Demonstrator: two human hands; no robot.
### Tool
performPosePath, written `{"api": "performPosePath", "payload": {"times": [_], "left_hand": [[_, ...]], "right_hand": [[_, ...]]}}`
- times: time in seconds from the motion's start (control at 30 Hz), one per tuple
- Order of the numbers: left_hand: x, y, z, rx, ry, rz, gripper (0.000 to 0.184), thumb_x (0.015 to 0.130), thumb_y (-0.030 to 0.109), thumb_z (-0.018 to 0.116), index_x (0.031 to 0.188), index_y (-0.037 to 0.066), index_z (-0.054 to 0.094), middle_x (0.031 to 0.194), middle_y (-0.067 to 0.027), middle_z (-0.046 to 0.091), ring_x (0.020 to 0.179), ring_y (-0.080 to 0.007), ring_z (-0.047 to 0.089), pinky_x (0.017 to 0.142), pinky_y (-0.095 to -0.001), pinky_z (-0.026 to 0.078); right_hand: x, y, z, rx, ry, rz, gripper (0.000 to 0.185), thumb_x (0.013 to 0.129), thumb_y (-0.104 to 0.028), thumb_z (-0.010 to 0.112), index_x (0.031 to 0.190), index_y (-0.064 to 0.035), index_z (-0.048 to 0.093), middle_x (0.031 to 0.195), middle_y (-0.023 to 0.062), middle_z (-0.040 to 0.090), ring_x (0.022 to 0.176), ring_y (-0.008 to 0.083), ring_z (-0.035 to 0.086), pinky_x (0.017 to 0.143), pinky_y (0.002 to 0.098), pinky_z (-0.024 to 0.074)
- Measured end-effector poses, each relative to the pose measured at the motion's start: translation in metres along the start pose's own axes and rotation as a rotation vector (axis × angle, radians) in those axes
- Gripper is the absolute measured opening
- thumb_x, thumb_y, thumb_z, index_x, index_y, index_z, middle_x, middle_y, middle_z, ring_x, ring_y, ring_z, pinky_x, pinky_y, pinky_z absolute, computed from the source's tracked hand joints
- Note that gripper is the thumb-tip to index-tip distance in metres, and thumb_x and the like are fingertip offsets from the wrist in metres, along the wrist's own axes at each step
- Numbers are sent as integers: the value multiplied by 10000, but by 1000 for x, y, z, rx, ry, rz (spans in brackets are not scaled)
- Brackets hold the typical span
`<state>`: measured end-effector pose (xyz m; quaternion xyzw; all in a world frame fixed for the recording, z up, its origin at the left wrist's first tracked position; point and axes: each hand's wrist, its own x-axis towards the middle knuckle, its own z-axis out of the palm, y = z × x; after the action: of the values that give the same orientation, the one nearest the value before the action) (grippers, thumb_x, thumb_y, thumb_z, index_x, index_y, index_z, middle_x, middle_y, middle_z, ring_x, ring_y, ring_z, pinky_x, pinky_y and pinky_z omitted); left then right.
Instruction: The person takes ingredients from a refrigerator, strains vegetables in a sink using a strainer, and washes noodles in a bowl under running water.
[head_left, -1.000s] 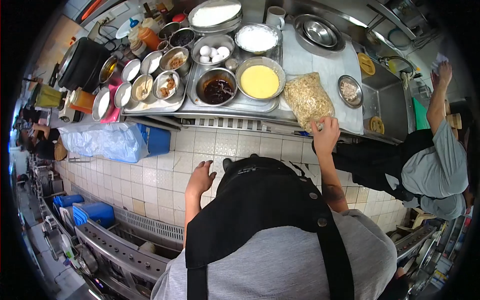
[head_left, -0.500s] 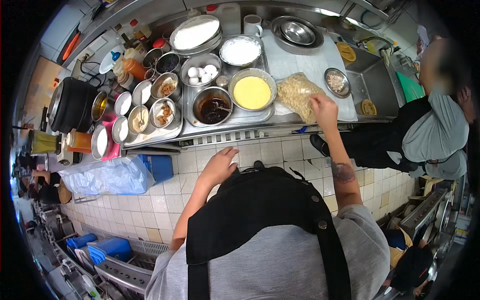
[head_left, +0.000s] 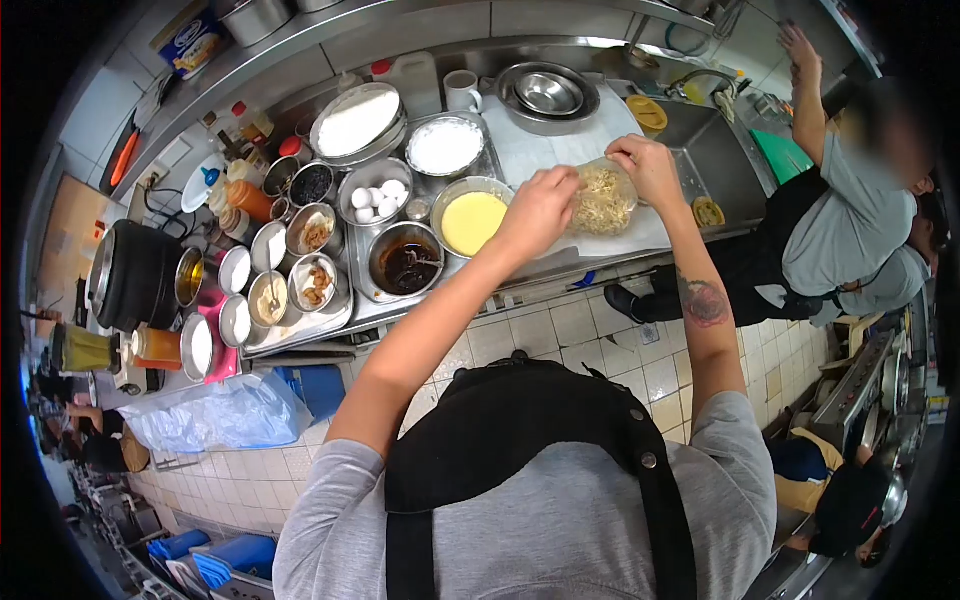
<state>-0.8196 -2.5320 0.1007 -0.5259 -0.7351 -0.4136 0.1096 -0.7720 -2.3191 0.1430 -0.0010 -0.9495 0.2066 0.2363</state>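
Observation:
A clear plastic bag of bean sprouts [head_left: 603,203] is held up in front of me over the counter's front part. My right hand [head_left: 650,172] pinches the bag's upper right edge. At the bag's left side, my left hand [head_left: 540,212] has its fingers closed on the plastic. A bowl of yellow batter [head_left: 470,221] stands just left of my left hand, partly covered by it. Beside that is a bowl of dark sauce [head_left: 405,260] with a utensil in it. The small metal bowl of pale pieces is hidden behind the bag and my right hand.
A bowl of eggs [head_left: 375,200], a bowl of white powder [head_left: 446,146] and several ingredient bowls crowd the left. Nested metal bowls [head_left: 548,95] stand at the back. To the right lie a sink [head_left: 735,160] and a co-worker [head_left: 850,235] with a raised hand.
My left hand has come up from over the floor to the bag. The bag has been lifted upright. The co-worker's arm is now raised, and my view has shifted right.

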Motion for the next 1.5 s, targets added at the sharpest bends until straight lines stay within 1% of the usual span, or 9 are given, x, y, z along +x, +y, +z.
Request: {"api": "performPosePath", "payload": {"times": [0.17,0.3,0.47,0.5,0.6,0.7,1.03,1.3,1.5], "left_hand": [[35,-30,39,365,-281,126,260,812,134,498,1015,203,645,1083,-35,529,1041,-239,498,836,-403,438],[56,-52,41,460,-378,264,219,787,146,520,962,161,651,1012,-29,552,983,-229,539,806,-376,467],[77,-65,43,473,-451,477,178,785,145,507,857,90,659,904,-54,621,906,-238,604,765,-353,507],[76,-68,47,410,-439,436,149,778,136,517,827,77,644,884,-64,616,896,-251,601,758,-364,503],[77,-66,53,270,-445,368,99,760,114,542,770,47,615,844,-91,607,869,-285,594,741,-391,492],[82,-52,50,227,-518,377,95,749,104,552,768,35,614,840,-113,609,846,-306,595,730,-405,485],[90,-26,62,0,-406,263,145,770,141,595,807,13,651,815,-152,620,762,-337,599,701,-412,479],[59,-62,54,-69,-298,-120,170,798,161,608,861,17,674,812,-157,642,742,-280,622,694,-347,477],[49,-50,42,-186,-386,31,137,807,117,593,851,3,653,862,-133,602,758,-253,597,716,-333,468]], "right_hand": [[-1,18,13,-67,-24,-126,79,733,-128,657,798,-88,676,788,56,638,767,258,605,688,351,471],[-7,22,12,-170,57,-98,67,734,-121,649,790,-119,683,835,16,632,826,238,591,709,364,462],[-32,-8,30,-342,145,-39,131,747,-104,633,872,-71,657,929,66,613,890,264,579,716,387,466],[-39,-18,35,-361,203,-55,142,749,-106,633,881,-56,647,941,83,610,896,272,577,716,391,468],[-67,-53,54,-243,290,208,176,750,-131,641,887,-21,631,934,131,606,884,293,575,709,397,473],[-85,-56,64,-269,228,470,190,742,-150,654,883,-23,642,897,144,616,884,295,575,706,409,480],[-99,-21,39,-304,349,391,85,720,-196,688,757,-120,697,797,27,633,850,242,536,704,390,361],[-125,-14,18,-314,200,126,78,741,-178,664,778,-110,657,809,1,564,856,215,499,720,370,329],[-129,-9,25,-266,138,111,102,772,-161,633,842,-93,602,889,25,547,891,230,499,738,372,355]]}}
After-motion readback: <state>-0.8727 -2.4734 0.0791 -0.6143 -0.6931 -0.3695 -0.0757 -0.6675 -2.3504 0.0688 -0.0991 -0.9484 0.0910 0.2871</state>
